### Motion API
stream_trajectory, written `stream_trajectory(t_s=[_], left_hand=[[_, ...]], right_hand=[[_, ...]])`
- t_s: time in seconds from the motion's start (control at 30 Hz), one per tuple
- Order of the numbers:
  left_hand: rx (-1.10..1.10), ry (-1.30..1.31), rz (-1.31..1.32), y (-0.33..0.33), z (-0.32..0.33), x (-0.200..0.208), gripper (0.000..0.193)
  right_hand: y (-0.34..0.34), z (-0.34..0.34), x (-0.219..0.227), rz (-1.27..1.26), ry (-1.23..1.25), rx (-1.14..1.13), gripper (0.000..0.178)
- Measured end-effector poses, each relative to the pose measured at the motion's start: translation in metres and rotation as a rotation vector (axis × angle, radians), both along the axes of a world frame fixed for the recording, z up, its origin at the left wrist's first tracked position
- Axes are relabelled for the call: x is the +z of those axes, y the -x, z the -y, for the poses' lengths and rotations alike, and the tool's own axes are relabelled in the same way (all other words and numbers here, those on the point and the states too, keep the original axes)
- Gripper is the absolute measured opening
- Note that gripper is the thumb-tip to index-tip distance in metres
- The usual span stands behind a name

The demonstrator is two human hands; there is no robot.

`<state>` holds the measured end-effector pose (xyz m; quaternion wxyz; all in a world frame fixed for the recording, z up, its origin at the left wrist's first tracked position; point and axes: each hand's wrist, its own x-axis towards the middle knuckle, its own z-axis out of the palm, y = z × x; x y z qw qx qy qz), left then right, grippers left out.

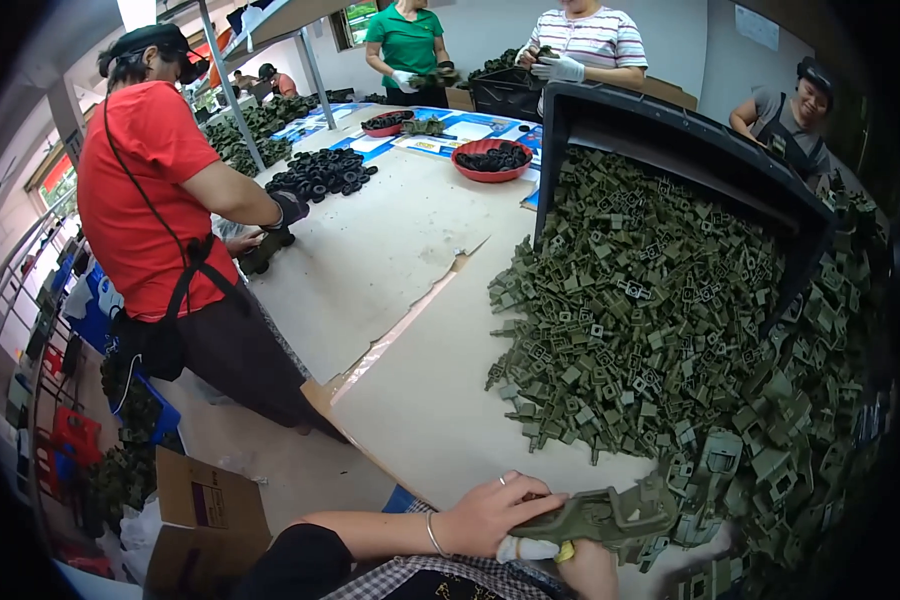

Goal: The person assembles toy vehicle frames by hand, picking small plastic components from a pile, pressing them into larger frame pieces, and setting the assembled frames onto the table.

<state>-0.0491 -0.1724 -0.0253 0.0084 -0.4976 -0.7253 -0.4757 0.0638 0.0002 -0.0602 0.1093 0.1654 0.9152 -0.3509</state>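
Note:
A dark green plastic toy vehicle body (620, 513) is held close to my body at the near edge of the table. My left hand (498, 512), with a ring on one finger, is closed over its left end. Beneath the same piece, my right hand (588, 568) grips it from the near side, its fingers mostly hidden. A white finger covering (526, 549) with a bit of yellow shows between the hands; which hand wears it I cannot tell. Just beyond lies a heap of small green plastic parts (640, 310), spilling from a tipped black crate (670, 112).
Larger green vehicle parts (790, 430) are piled along the right. A person in red (155, 200) works at the table's left side near black wheels (325, 174). Red bowls (492, 176) stand farther back. A cardboard box (210, 520) sits low at left. Other people stand beyond.

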Motion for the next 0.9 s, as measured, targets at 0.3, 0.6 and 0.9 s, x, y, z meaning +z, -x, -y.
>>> stream_trajectory(t_s=[0.3, 0.6, 0.9], left_hand=[[-0.203, -0.12, 0.351, -0.003, -0.012, 0.012, 0.06], [-0.359, -0.256, 0.488, -0.001, -0.024, -0.005, 0.058], [-0.231, -0.245, 0.498, 0.001, -0.017, -0.021, 0.055]], right_hand=[[0.002, -0.017, 0.016, -0.079, -0.022, 0.01, 0.029], [0.012, -0.026, 0.023, -0.147, -0.028, 0.045, 0.028], [0.016, -0.027, 0.036, -0.186, -0.036, 0.11, 0.029]])
